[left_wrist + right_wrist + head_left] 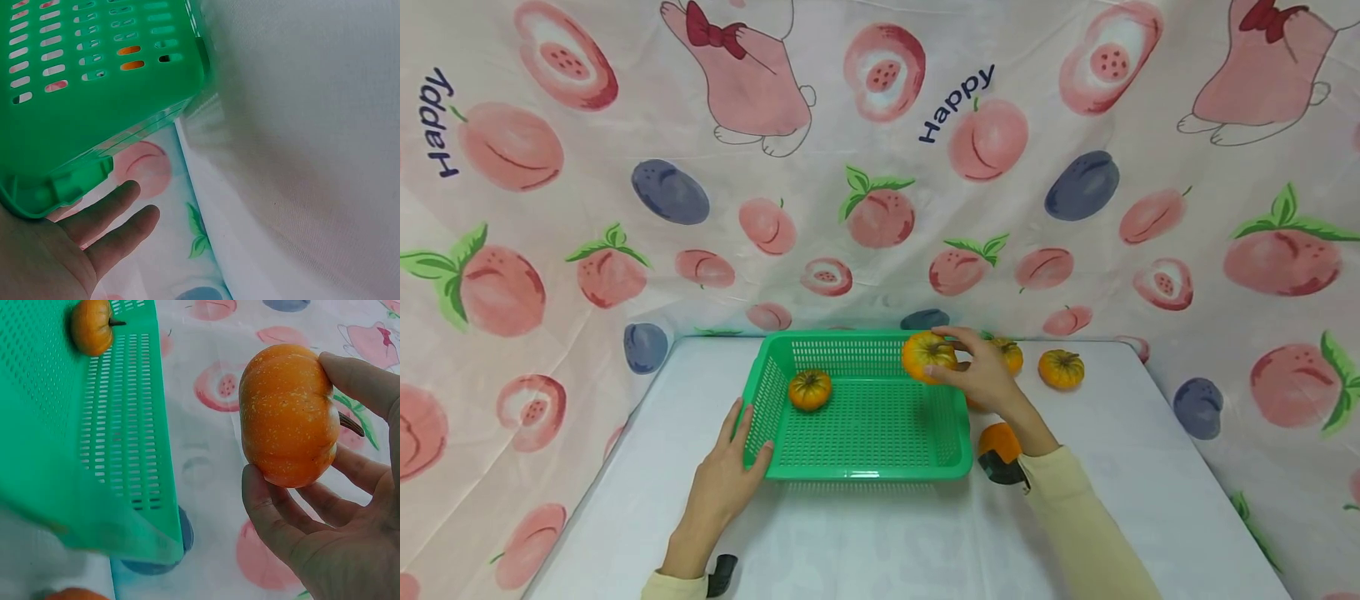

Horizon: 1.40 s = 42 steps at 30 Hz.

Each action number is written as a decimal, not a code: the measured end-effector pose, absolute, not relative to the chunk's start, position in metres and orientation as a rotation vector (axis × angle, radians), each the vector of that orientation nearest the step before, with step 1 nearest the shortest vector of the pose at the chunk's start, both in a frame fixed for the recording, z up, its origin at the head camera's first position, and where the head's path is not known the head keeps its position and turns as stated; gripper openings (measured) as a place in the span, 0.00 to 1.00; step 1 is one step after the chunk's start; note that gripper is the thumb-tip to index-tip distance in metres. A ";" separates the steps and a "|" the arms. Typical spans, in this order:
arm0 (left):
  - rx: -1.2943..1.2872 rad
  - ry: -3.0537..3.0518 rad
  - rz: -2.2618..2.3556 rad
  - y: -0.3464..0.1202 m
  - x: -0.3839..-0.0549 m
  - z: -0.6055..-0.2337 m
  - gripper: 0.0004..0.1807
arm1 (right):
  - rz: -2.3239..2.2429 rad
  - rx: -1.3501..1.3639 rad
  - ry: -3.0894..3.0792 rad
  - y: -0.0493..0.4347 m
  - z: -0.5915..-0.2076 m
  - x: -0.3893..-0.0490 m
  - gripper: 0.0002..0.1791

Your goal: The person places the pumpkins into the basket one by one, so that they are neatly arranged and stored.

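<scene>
A green plastic basket (865, 474) stands on the white table, one small orange pumpkin (809, 390) lying inside near its left end. My left hand (722, 479) rests at the basket's left rim, fingers fairly straight and spread; in the left wrist view the basket's end wall (75, 131) hides part of that hand. Between thumb and fingers my right hand (985, 379) holds another small pumpkin (289, 415) over the basket's back right corner. Its brown stem (351, 424) points toward the palm.
Right of the basket lie more pumpkins: one (1062, 369) in full view, one (1011, 357) partly behind my right hand, and an orange one (1000, 435) partly covered by the black wrist device (1002, 468). A fruit-printed cloth (820, 208) hangs behind the table.
</scene>
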<state>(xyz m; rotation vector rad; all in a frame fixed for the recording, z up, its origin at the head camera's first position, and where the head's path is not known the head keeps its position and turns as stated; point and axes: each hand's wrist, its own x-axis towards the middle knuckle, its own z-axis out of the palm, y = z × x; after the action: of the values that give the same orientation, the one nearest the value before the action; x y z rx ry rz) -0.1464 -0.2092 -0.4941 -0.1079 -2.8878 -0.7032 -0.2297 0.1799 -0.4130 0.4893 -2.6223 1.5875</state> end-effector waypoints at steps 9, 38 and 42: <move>-0.096 -2.888 -0.709 -0.209 -0.147 -0.494 0.39 | 1.574 0.485 -2.687 0.163 -0.413 -0.234 0.33; -0.106 -2.894 -0.717 -0.209 -0.147 -0.493 0.39 | 1.511 0.590 -2.868 0.110 -0.424 -0.260 0.33; -0.105 -2.896 -0.714 -0.209 -0.147 -0.493 0.39 | 1.483 0.576 -2.900 0.105 -0.426 -0.265 0.33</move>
<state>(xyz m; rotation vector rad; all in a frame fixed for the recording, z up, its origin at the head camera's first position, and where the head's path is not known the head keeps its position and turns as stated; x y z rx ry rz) -0.1474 -0.2094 -0.4931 -0.1053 -2.8959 -0.7143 -0.2648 0.1046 -0.4265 0.5757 -2.9000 1.4825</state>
